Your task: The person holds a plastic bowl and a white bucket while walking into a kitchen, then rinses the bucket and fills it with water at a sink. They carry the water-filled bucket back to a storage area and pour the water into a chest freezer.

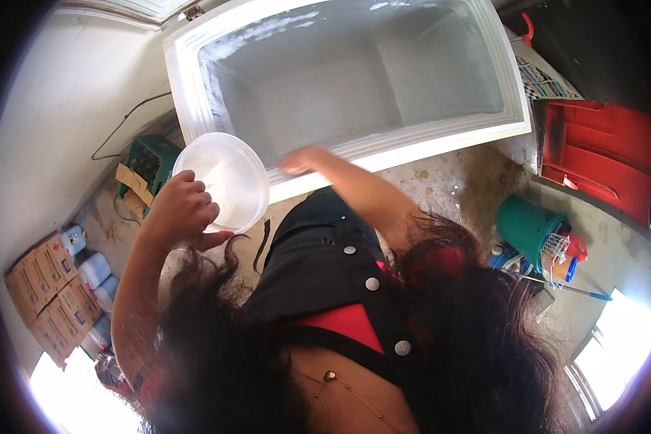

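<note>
My left hand grips the rim of a round translucent plastic tub, tilted so that its inside faces me. The tub is beside the near left corner of an open white chest freezer. Frost coats the freezer's upper inner walls, and its grey interior lies in view. Blurred by motion, my right hand is over the freezer's front rim, just right of the tub. Its fingers are too smeared to show whether they hold anything.
Left of the freezer stands a green crate with cardboard on it. Cardboard boxes and blue jugs line the left wall. On the right are a red plastic piece, a green bucket and a white wire rack.
</note>
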The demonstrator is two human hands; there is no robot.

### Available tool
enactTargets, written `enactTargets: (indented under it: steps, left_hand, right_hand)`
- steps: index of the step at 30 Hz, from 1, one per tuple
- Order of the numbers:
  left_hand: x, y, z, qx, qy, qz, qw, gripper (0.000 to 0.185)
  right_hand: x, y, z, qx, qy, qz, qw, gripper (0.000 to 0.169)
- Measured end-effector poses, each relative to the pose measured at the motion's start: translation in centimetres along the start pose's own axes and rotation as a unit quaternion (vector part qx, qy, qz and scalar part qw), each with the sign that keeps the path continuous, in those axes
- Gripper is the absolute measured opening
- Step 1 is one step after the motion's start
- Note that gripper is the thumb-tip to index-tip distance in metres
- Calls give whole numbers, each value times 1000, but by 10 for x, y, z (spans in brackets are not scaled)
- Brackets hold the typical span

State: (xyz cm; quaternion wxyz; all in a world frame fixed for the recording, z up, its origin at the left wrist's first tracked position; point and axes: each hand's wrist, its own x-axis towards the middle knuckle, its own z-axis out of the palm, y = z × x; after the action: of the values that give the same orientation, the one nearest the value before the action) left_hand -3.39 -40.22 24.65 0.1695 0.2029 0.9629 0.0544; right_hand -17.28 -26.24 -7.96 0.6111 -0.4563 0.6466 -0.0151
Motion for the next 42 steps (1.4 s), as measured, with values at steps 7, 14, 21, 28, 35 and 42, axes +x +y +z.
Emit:
enactTargets:
  steps: [7, 14, 21, 28, 35, 42]
  left_hand:
    - [-28, -6, 10, -53, 76, -100, 991, 44]
    - [-65, 24, 15, -62, 136, -195, 969, 46]
    - [-89, 48, 23, -82, 132, -243, 958, 48]
    - [-99, 25, 31, -129, 95, -205, 966, 49]
    - [-119, -14, 35, -113, 98, -160, 976, 52]
    - [-121, -54, 42, -81, 23, -76, 994, 51]
  right_hand:
    - [-72, 24, -23, -93, 85, 37, 991, 57]
    - [-169, 175, -77, -84, 105, 270, 953, 56]
    - [-90, -10, -3, -47, 182, -146, 971, 48]
    - [-8, -175, 60, -102, 383, -210, 894, 69]
    - [117, -193, -106, 123, 539, -154, 819, 66]
    - [98, -174, -37, 170, 548, -236, 784, 52]
